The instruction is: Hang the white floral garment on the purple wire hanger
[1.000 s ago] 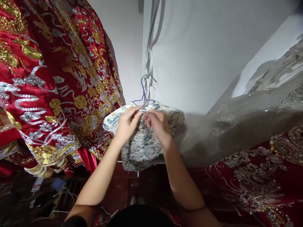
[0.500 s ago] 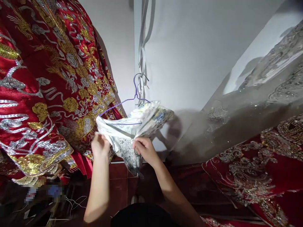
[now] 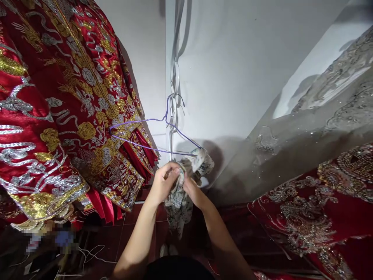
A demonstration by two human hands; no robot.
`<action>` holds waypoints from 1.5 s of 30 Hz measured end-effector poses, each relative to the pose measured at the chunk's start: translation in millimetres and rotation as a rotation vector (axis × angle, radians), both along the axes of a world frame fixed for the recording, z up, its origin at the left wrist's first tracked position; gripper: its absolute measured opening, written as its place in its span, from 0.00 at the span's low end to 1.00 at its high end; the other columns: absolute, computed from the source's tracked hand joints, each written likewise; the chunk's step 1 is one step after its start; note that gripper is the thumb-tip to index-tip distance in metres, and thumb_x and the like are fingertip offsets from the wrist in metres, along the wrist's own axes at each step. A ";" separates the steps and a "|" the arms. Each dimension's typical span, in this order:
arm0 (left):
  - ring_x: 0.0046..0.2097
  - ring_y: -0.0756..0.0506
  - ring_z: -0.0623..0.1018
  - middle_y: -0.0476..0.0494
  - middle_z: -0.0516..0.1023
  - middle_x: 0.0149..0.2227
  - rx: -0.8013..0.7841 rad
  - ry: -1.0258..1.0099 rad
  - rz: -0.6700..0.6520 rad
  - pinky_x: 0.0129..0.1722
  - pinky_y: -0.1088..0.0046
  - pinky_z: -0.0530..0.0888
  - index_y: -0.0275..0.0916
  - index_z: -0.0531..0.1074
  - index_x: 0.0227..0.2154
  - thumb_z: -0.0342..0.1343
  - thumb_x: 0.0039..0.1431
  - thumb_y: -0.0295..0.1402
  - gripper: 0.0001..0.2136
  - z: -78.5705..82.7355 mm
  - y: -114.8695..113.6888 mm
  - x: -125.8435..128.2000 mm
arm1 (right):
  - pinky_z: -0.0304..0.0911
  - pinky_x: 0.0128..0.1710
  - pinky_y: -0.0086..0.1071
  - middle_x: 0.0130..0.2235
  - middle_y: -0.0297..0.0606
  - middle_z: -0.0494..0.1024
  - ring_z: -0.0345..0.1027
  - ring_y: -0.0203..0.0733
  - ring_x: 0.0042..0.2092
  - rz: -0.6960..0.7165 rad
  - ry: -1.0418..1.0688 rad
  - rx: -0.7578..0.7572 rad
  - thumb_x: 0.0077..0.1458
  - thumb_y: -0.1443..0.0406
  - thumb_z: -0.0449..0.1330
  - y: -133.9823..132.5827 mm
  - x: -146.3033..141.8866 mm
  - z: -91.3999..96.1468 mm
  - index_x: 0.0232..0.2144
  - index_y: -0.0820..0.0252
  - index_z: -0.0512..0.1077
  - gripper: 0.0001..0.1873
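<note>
A purple clothes hanger [image 3: 151, 148] hangs by its hook on a white strap [image 3: 175, 77] by the wall corner. Its left arm is bare; only the right end still sits inside a pale, floral-patterned garment [image 3: 178, 208]. My left hand [image 3: 164, 181] is closed on the garment's edge just below the hanger's bar, thumb and fingers pinching the cloth. Close beside it, my right hand [image 3: 194, 190] also grips the cloth, its fingertips partly hidden behind the fabric. The garment's lower part dangles bunched beneath both hands.
Red garments with gold and silver embroidery [image 3: 87, 101] hang at the left. Sheer beaded fabric [image 3: 285, 140] and a red beaded garment [image 3: 309, 210] fill the right. A white cable [image 3: 93, 252] lies at lower left on the dark red tiled floor [image 3: 140, 229].
The garment's left side has come off the hanger's left arm. My left hand has moved right with the cloth, next to my right hand, and the hanger has tilted down to the right.
</note>
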State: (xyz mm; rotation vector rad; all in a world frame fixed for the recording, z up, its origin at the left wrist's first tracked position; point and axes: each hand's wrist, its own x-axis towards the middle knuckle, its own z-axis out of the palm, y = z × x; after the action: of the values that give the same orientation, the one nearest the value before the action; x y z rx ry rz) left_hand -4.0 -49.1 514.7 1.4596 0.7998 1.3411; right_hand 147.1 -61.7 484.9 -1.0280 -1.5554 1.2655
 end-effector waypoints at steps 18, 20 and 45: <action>0.39 0.38 0.79 0.41 0.81 0.35 -0.125 0.908 0.042 0.41 0.67 0.72 0.43 0.77 0.35 0.54 0.60 0.44 0.12 -33.6 -25.5 -136.7 | 0.64 0.39 0.33 0.33 0.37 0.77 0.69 0.44 0.38 -0.209 -0.225 0.318 0.53 0.66 0.52 76.5 -4.7 27.5 0.38 0.58 0.75 0.14; 0.37 0.37 0.79 0.40 0.81 0.33 -0.165 0.958 0.091 0.40 0.66 0.71 0.44 0.77 0.31 0.55 0.58 0.42 0.10 -25.3 -23.4 -148.6 | 0.59 0.32 0.31 0.24 0.33 0.70 0.64 0.41 0.31 -0.299 -0.301 0.323 0.52 0.63 0.53 83.4 -1.5 17.0 0.27 0.58 0.71 0.08; 0.52 0.38 0.75 0.37 0.76 0.51 0.575 0.920 0.386 0.52 0.62 0.69 0.40 0.68 0.55 0.45 0.62 0.24 0.20 72.8 61.4 -103.9 | 0.63 0.37 0.31 0.39 0.37 0.79 0.70 0.43 0.39 -0.203 -0.157 0.358 0.40 0.73 0.53 36.2 21.9 48.0 0.45 0.59 0.75 0.27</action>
State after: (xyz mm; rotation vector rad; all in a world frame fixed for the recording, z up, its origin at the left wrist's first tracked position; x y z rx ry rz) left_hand -107.9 12.3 587.6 2.5558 1.3968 1.1886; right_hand 169.0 -25.5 532.9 -1.0371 -1.6735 0.7484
